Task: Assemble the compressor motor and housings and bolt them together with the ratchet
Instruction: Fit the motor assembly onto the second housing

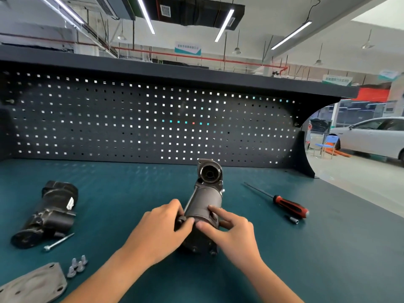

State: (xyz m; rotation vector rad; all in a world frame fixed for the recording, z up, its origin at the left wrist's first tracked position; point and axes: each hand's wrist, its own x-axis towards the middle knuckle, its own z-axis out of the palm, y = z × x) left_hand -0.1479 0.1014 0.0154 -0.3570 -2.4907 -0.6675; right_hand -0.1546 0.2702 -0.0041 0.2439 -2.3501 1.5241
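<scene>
A dark grey compressor motor (205,200) lies lengthwise on the green bench, its round open housing end (209,171) pointing away from me. A long silver bolt (191,199) runs along its left side. My left hand (162,228) pinches the near end of that bolt against the motor body. My right hand (229,226) holds the motor's near right side, its index finger lying on top. A second black housing (47,215) lies at the left, apart from both hands. No ratchet shows in the head view.
Near the left housing lie a loose long bolt (58,242), several short silver bolts (77,266) and a grey cover plate (32,285). A red-handled screwdriver (282,201) and a small socket (293,220) lie at the right. A black pegboard (142,121) backs the bench.
</scene>
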